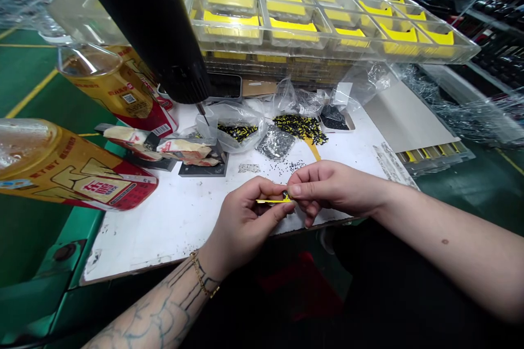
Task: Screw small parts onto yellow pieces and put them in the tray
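Observation:
Over the front edge of the white table, my left hand (pixel 250 217) is closed on a thin yellow plastic part (pixel 272 201), its thumb below and fingers above. My right hand (pixel 323 190) pinches at the right end of that part, where a small dark piece (pixel 285 194) shows between the fingertips. Both hands' fingertips nearly meet there. Most of the yellow part is covered by my fingers. Just beyond the hands lie tiny black bits (pixel 289 166), a heap of small silvery screws (pixel 275 142) and a pile of black and yellow pieces (pixel 301 126).
A black electric screwdriver (pixel 151 27) hangs at upper left, tip down. Two drink bottles (pixel 77 169) (pixel 118 90) stand left, near dark taped blocks (pixel 200 161). Stacked clear trays (pixel 295 38) with yellow parts fill the back. A plastic bag (pixel 241 120) holds more pieces.

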Tool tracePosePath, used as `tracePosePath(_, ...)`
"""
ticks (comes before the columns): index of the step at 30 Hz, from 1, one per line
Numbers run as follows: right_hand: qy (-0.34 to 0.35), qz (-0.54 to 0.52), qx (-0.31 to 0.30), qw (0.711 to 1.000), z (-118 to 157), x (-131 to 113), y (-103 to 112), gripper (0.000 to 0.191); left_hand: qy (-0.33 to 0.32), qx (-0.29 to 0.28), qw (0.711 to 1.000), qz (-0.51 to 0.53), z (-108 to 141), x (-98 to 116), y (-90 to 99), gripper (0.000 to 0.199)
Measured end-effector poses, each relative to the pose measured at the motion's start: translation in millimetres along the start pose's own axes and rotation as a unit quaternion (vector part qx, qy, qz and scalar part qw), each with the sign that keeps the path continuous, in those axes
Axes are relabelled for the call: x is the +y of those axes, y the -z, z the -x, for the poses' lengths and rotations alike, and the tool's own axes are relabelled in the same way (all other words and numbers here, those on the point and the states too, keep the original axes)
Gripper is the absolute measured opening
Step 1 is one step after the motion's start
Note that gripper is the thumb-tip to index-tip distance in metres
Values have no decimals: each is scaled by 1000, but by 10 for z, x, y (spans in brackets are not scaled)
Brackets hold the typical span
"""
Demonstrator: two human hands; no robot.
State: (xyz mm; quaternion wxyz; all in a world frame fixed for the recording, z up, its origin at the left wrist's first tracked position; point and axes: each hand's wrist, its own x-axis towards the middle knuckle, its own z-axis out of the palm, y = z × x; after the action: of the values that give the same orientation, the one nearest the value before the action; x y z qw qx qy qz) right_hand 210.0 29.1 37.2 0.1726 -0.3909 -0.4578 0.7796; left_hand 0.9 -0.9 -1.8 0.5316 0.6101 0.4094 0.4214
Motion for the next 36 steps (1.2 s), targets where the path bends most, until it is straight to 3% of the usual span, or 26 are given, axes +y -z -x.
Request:
tracePosePath(10, 9, 51, 3, 999, 9, -4, 36, 31, 4, -17, 1000, 7, -1, 1, -5, 17)
tracePosePath(29, 13, 52, -22, 998, -20, -7, 64, 30, -17, -10, 999, -40, -26, 5, 10, 15)
tracePosePath(36, 6, 79, 15, 997, -1, -40, 89, 32, 34, -44, 998, 23, -26, -4, -4, 18)
